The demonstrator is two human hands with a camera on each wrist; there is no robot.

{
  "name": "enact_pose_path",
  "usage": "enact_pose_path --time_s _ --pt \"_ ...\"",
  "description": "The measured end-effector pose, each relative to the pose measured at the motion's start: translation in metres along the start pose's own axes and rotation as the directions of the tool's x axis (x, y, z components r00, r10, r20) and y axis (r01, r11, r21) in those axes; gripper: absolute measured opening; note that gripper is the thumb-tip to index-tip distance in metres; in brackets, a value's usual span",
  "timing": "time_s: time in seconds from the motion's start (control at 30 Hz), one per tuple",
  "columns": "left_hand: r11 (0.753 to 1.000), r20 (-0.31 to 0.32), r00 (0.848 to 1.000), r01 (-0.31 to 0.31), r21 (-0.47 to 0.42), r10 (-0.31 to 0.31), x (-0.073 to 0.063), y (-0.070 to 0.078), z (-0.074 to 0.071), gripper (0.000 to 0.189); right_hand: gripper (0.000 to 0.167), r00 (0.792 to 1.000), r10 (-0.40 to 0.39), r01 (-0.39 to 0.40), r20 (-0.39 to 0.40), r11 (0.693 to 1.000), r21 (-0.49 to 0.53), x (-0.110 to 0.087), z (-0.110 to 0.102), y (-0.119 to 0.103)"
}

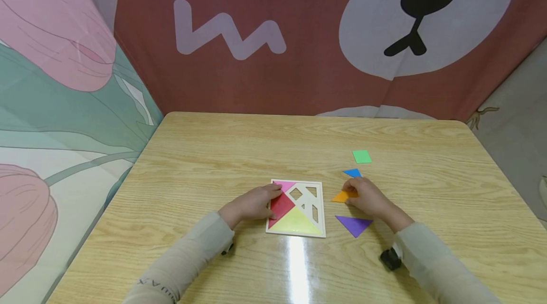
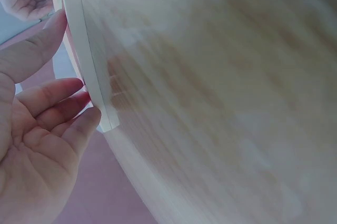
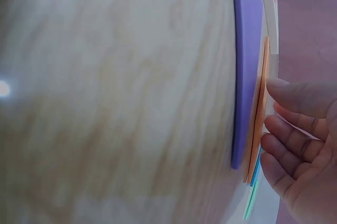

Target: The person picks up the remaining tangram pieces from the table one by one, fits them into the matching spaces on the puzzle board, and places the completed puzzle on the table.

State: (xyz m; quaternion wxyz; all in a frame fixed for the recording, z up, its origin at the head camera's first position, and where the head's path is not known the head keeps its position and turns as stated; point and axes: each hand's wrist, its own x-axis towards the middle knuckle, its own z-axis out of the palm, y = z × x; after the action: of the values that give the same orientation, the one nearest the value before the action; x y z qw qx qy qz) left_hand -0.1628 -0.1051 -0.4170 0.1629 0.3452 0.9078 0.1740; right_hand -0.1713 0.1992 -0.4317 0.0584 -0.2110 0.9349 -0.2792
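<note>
A white tangram board (image 1: 323, 209) lies on the table with a pink piece (image 1: 285, 185), a red triangle (image 1: 282, 206) and a yellow triangle (image 1: 299, 223) in it. Its right part shows several cut-out holes. My left hand (image 1: 254, 203) rests on the board's left side, fingers extended over the pink and red pieces. To the right of the board, my right hand (image 1: 365, 196) pinches an orange piece (image 1: 342, 196) between thumb and fingers; the piece is low at the table, partly hidden. In the right wrist view, the thumb and curled fingers meet its edge (image 3: 259, 113).
Near the right hand lie a purple triangle (image 1: 354, 224) in front and a partly covered blue triangle (image 1: 353, 172) behind. Farther back is a green piece (image 1: 362, 156). The wooden table (image 1: 213, 147) ends at a brown printed cloth (image 1: 299, 80).
</note>
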Motion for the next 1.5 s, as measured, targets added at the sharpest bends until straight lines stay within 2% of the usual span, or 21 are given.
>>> enact_pose_path --time_s 0.47,0.87,1.1,1.5 --pt "1.000 0.006 1.000 0.009 -0.001 -0.009 0.001 -0.001 0.001 0.061 0.020 1.000 -0.021 0.022 0.016 1.000 -0.021 0.002 0.001 0.002" --pt "1.000 0.015 1.000 0.019 -0.004 -0.019 0.002 -0.002 0.001 0.062 0.020 0.999 0.011 -0.010 0.039 1.000 -0.017 0.006 0.001 0.002" --pt "1.000 0.013 1.000 0.020 -0.006 -0.020 0.002 -0.002 0.002 0.061 0.023 0.999 0.011 -0.013 0.052 1.000 0.028 0.007 0.000 0.002" --pt "1.000 0.011 1.000 0.013 -0.005 -0.013 0.002 -0.003 0.002 0.062 0.020 0.997 0.002 -0.003 0.075 1.000 0.002 0.010 -0.002 0.001"
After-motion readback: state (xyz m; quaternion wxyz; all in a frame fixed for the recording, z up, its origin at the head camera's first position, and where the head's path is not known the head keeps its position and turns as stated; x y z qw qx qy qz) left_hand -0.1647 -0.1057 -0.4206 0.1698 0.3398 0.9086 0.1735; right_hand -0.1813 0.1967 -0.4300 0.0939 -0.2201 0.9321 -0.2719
